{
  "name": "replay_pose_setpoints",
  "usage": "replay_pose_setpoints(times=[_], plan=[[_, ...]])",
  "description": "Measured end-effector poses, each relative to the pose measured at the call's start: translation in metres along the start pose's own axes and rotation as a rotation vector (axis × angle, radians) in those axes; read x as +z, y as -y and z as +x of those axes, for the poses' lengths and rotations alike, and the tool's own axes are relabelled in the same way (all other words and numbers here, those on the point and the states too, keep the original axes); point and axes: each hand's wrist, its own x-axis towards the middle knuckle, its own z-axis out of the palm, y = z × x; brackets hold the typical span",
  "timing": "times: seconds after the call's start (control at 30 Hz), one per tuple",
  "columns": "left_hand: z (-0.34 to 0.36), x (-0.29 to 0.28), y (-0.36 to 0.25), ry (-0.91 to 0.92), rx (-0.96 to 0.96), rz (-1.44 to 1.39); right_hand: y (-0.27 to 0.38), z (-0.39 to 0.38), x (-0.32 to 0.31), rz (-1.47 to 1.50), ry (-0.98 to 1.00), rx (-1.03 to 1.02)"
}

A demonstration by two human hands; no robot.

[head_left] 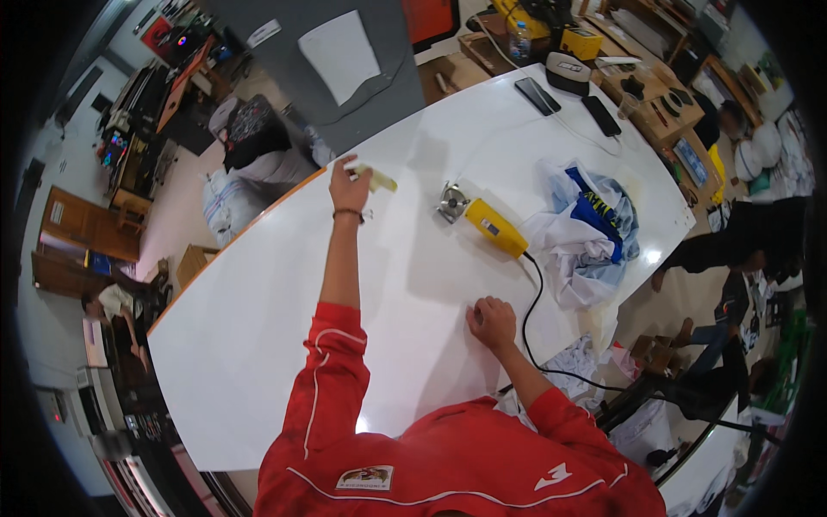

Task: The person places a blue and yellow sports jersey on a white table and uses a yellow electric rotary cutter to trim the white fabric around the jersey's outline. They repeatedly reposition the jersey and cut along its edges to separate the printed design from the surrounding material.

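Observation:
My left hand (351,183) reaches to the far left edge of the white table, its fingers closed on a small pale yellow object (381,179) whose kind I cannot make out. Nearer to me, my right hand (493,322) rests on the tabletop with its fingers curled in and nothing showing in them. Between and beyond the hands lies a yellow electric rotary fabric cutter (495,227) on its side, its round metal head pointing left. Its black cord (532,345) runs past my right forearm. To the right of the cutter is a crumpled heap of white, light blue and blue fabric (581,233).
The white table (258,345) spreads out before me. At its far right lie a phone (537,96), a second phone (600,115) and a cap (568,74). Stuffed sacks (233,205) stand beyond the left edge. Other people are around the room.

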Motion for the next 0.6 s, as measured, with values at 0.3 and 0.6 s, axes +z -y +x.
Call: replay_pose_setpoints(times=[0.3,0.6], plan=[[0.148,0.077,0.064,0.047,0.008,0.347,0.001,0.001,-0.003,0.034,0.025,0.047],[-0.032,0.221,0.016,0.288,0.098,-0.058,-0.001,-0.003,-0.004,0.029,0.063,0.081]])
